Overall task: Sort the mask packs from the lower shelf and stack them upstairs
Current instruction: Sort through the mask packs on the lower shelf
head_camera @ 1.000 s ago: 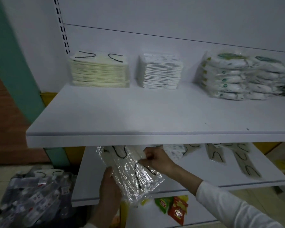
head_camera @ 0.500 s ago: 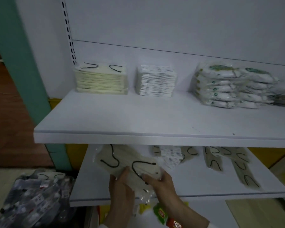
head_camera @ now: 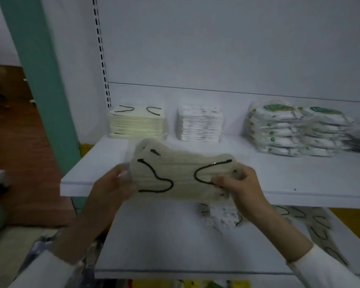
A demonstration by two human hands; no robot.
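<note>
Mask packs (head_camera: pixel 181 177) in clear wrap, cream with black ear loops showing, are held level between both hands in the air, just in front of the front edge of the upper shelf (head_camera: pixel 299 173) and above the lower shelf (head_camera: pixel 175 242). The left hand (head_camera: pixel 114 186) grips the left end with its fingers curled round it, though blur hides the fingertips. The right hand (head_camera: pixel 241 186) pinches the right end, its thumb lying across the top near one black loop and its fingers curled beneath. At the back of the upper shelf stand three groups, well apart from the hands: a cream stack (head_camera: pixel 137 125) of the same kind on the left, a white patterned stack (head_camera: pixel 200 126) beside it, and a pile of white pouches (head_camera: pixel 289 129) with green labels further right. On the lower shelf lie a patterned white pack (head_camera: pixel 222 217) — partly hidden behind the right wrist — and several loose cream packs (head_camera: pixel 318 225) scattered toward the right side. A green pillar (head_camera: pixel 42 80) rises left of the shelving.
</note>
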